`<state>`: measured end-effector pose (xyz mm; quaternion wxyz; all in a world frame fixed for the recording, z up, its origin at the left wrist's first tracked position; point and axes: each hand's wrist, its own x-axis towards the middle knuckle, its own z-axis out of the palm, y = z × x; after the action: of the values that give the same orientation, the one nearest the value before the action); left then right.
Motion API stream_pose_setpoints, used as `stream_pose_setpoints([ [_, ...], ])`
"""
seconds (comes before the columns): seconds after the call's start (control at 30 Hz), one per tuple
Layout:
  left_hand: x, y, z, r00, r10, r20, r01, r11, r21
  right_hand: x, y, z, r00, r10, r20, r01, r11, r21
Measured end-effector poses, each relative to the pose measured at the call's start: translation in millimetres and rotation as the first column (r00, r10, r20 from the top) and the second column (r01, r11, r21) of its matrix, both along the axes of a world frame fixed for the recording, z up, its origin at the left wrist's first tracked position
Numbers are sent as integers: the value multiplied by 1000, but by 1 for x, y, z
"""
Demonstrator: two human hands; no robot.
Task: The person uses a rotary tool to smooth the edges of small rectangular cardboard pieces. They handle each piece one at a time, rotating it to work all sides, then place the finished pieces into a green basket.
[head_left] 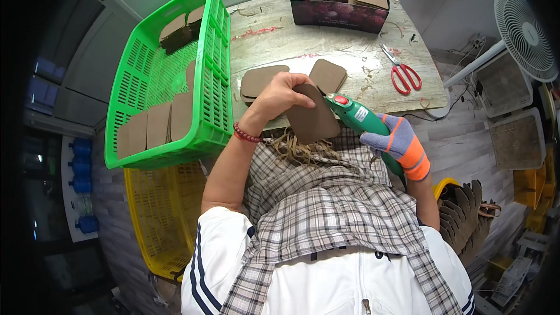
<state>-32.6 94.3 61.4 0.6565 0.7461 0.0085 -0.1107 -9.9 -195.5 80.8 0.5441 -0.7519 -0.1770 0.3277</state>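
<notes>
Pinching a brown rounded panel (316,118) by its upper edge, the bare left hand (286,96) has thumb on top, fingers behind; probably so the right-hand rim stays free for the tool. Gloved right hand (401,144) wrapped round the body of a green power tool (357,114), nose at that rim; contact cannot be told. Directly below the grip, stringy offcuts (300,150) on the plaid apron (315,216), which likely serves as a catch. Just beyond: two small piles of panels, one left, one right, presumably for short reach. Farther right, red-handled scissors (402,74). Containers: left of the grip, green crate (217,70), panels stacked on edge at both ends; below it a yellow crate (143,213), contents unclear. Far ahead, dark floral box (338,16), panels piled flat. Lower right, yellow tub (445,183), dark brown pieces fanned upright.
</notes>
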Motion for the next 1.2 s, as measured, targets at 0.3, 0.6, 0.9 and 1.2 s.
stream_pose_setpoints([
  [0.3,-17,14,-18,924,357,136,-320,919,-230,-1,6,-16,997,-37,-63,44,992,117],
  [0.6,2,50,-60,581,248,776,-813,132,567,10,-19,-28,982,-186,-11,186,973,140],
  [0.9,60,-77,-121,872,219,438,-480,209,852,14,-33,-40,947,-321,9,319,944,79],
  [1.2,53,-85,-117,695,456,556,-718,485,499,14,-41,-55,929,-370,8,368,927,78],
])
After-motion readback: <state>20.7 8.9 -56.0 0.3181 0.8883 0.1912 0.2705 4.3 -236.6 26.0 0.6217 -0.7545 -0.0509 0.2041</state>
